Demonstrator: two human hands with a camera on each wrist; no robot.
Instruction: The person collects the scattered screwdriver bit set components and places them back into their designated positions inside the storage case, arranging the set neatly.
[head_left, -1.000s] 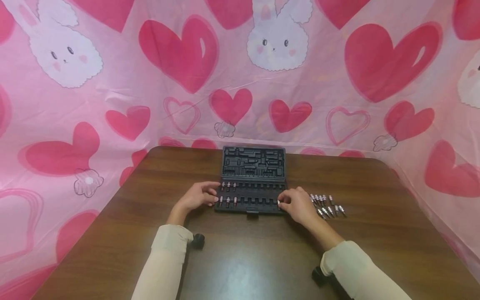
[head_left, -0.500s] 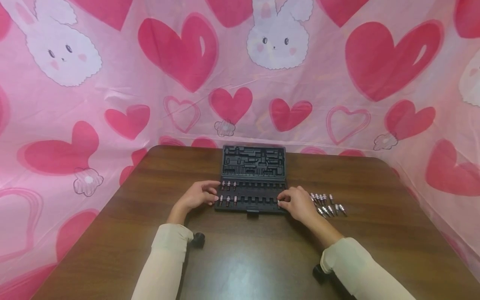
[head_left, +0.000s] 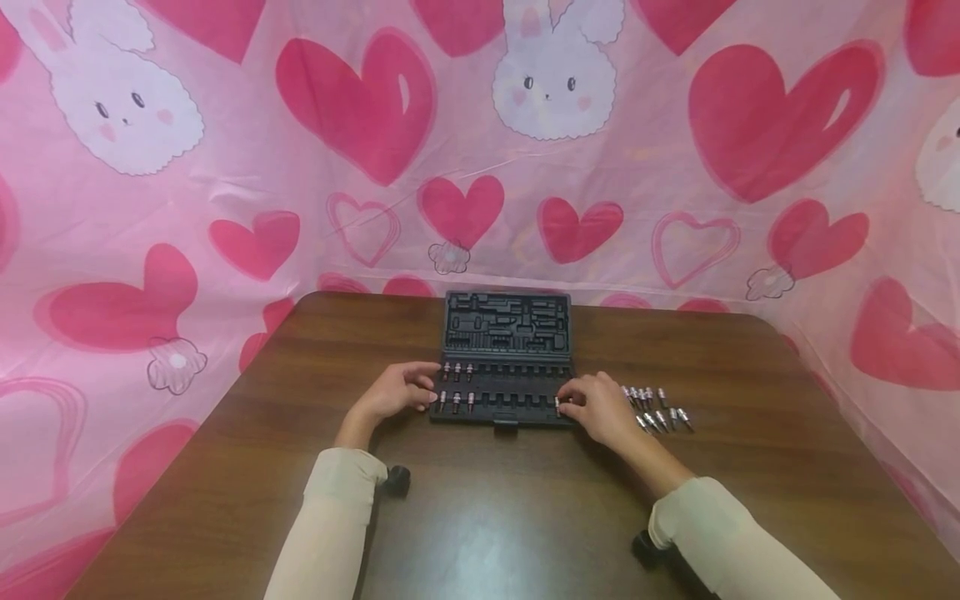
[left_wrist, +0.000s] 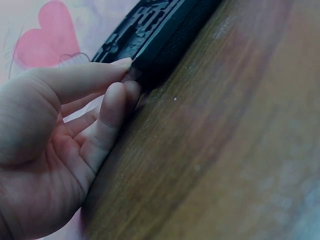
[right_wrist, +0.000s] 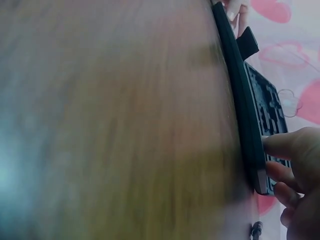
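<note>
A black tool case (head_left: 506, 333) lies unfolded on the wooden table. In its left end, three bit sockets (head_left: 457, 372) stand in the back row of slots and three more (head_left: 457, 403) in the front row. My left hand (head_left: 392, 390) holds the case's left edge; the left wrist view shows thumb and fingers (left_wrist: 114, 102) bent at its corner. At the front row's right end, my right hand (head_left: 600, 408) pinches a bit socket (head_left: 557, 406) at its slot. That socket is hidden in the right wrist view, where the fingers (right_wrist: 280, 172) are at the case's end.
Several loose bit sockets (head_left: 660, 421) lie on the table (head_left: 480, 508) just right of the case, close to my right hand. A latch tab (head_left: 506, 427) sticks out from the case's front. A pink cloth with hearts (head_left: 465, 208) hangs behind the table.
Both hands keep nearly the same places. The right fingers shift slightly at the bit socket, which shows a little more now. The case and the loose sockets have not moved.
</note>
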